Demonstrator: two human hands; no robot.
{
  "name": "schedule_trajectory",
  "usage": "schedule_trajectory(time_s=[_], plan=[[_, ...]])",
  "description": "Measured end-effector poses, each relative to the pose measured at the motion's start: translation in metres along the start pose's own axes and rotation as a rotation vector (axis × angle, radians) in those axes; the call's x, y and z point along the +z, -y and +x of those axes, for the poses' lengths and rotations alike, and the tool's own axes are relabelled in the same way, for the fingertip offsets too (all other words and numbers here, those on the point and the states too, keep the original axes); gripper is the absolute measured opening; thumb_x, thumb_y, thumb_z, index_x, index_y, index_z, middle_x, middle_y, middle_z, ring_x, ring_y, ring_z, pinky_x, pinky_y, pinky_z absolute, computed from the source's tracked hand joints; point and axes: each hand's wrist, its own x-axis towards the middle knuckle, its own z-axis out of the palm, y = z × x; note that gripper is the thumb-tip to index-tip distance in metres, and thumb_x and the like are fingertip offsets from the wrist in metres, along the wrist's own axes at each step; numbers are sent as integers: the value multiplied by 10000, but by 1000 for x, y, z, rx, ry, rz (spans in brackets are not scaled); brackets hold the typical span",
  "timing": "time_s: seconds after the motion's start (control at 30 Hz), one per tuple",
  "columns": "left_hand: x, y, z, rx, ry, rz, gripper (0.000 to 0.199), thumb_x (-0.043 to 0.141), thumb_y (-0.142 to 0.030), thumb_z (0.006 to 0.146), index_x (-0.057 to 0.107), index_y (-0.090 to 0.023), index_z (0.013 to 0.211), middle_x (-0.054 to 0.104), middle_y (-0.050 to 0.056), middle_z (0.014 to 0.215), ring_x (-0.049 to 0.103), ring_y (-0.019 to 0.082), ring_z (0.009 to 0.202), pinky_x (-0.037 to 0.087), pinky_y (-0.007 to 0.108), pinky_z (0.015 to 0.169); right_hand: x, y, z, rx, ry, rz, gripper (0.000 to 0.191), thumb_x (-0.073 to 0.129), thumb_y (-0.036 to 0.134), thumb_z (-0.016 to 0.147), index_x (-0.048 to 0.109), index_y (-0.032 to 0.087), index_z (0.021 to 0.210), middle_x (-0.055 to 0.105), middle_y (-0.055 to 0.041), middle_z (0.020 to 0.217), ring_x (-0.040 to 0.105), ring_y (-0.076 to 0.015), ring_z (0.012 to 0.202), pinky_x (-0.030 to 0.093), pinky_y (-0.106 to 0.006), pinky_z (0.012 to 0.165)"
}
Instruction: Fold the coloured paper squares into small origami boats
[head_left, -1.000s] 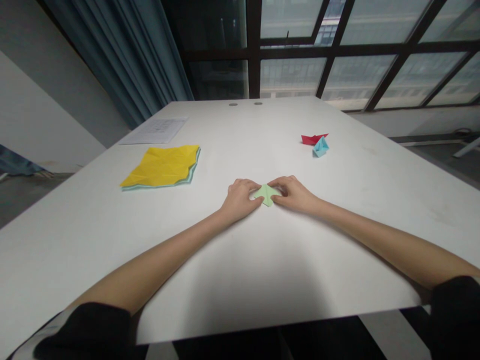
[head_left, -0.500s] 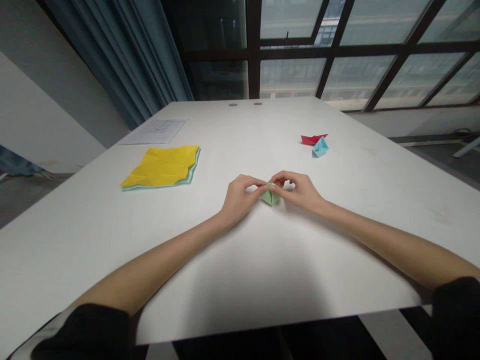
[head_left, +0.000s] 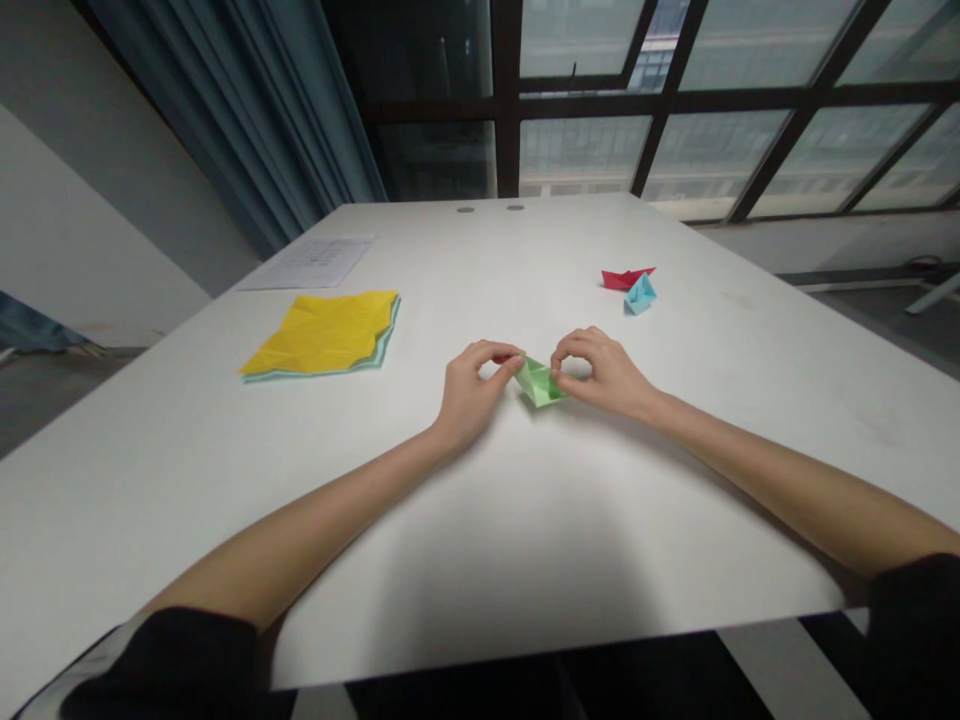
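Between my two hands is a small folded green paper (head_left: pixel 537 384), spread into a boat-like shape with its inside partly showing. My left hand (head_left: pixel 478 385) pinches its left corner between thumb and fingers. At its right side my right hand (head_left: pixel 602 372) grips the paper the same way, thumb and forefinger covering that end. The paper is just above or touching the white table (head_left: pixel 525 520); I cannot tell which.
Farther back on the right, a red paper boat (head_left: pixel 624 280) and a light blue paper boat (head_left: pixel 640 295) sit close together. To the left lies a stack of square paper, yellow sheet (head_left: pixel 322 333) on top. Behind it is a printed white sheet (head_left: pixel 311 262).
My hands have moved apart, the left one leftward and the right one slightly rightward. The green paper has gone from a compact folded diamond to a wider, opened shape.
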Motion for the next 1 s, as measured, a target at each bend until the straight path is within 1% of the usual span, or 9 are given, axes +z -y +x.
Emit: schedule_trajectory(time_s=[0.1, 0.2, 0.3, 0.4, 0.5, 0.73, 0.87, 0.93, 1.0], plan=[[1, 7, 2, -97, -50, -134, 131, 609, -296, 785, 652, -180, 829, 669, 24, 837, 585, 141, 779, 434, 280, 732, -1, 0, 1, 69, -23, 48, 65, 554, 163, 707, 611, 193, 700, 651, -29, 785, 537, -172, 752, 383, -310, 735], [5, 14, 3, -188, -24, -309, 185, 587, -264, 780, 617, -169, 936, 656, 46, 915, 598, 134, 809, 462, 280, 755, -1, -1, 2, 170, -68, 85, 63, 557, 197, 723, 617, 199, 702, 646, -23, 777, 519, -167, 739, 379, -294, 676], [9, 17, 0, -324, 80, -439, 353, 638, -193, 698, 573, -150, 1042, 646, 74, 985, 616, 135, 823, 481, 300, 790, 1, -2, 2, 259, -126, 140, 76, 564, 231, 735, 634, 201, 730, 641, -18, 772, 505, -157, 709, 359, -281, 620], [13, 16, -2, -393, 223, -569, 427, 692, -164, 631, 565, -123, 1036, 661, 83, 957, 634, 158, 846, 483, 330, 835, 3, -2, 1, 294, -146, 176, 84, 577, 247, 738, 646, 200, 745, 641, -17, 765, 498, -149, 687, 346, -277, 600], [14, 13, -3, -406, 282, -640, 434, 723, -158, 601, 562, -120, 1003, 673, 69, 913, 645, 169, 851, 481, 339, 856, 3, -1, 0, 263, -115, 167, 84, 587, 260, 742, 647, 202, 737, 651, -20, 782, 503, -154, 704, 350, -281, 613], [14, 14, -4, -404, 255, -655, 391, 726, -171, 608, 565, -127, 962, 671, 60, 922, 645, 161, 847, 491, 334, 847, 2, 1, -3, 133, -35, 106, 69, 600, 249, 752, 642, 199, 730, 662, -24, 789, 518, -163, 745, 381, -294, 702], [15, 14, -4, -389, 263, -639, 398, 717, -176, 622, 564, -134, 987, 664, 58, 945, 641, 159, 860, 489, 328, 849, 2, 3, -2, 117, -14, 96, 48, 600, 228, 743, 639, 204, 727, 665, -23, 799, 535, -169, 763, 385, -301, 727], [15, 15, -5, -364, 289, -612, 382, 706, -181, 634, 559, -132, 983, 660, 68, 952, 637, 164, 870, 483, 326, 848, 1, 3, -2, 106, -15, 87, 52, 592, 228, 745, 637, 206, 730, 663, -27, 806, 540, -174, 774, 385, -304, 732], [13, 17, -5, -301, 298, -554, 413, 695, -176, 643, 545, -141, 1027, 647, 79, 990, 624, 170, 912, 473, 316, 850, -1, 1, -1, 77, -12, 54, 59, 581, 227, 752, 636, 205, 744, 667, -32, 819, 546, -180, 792, 379, -310, 745]])
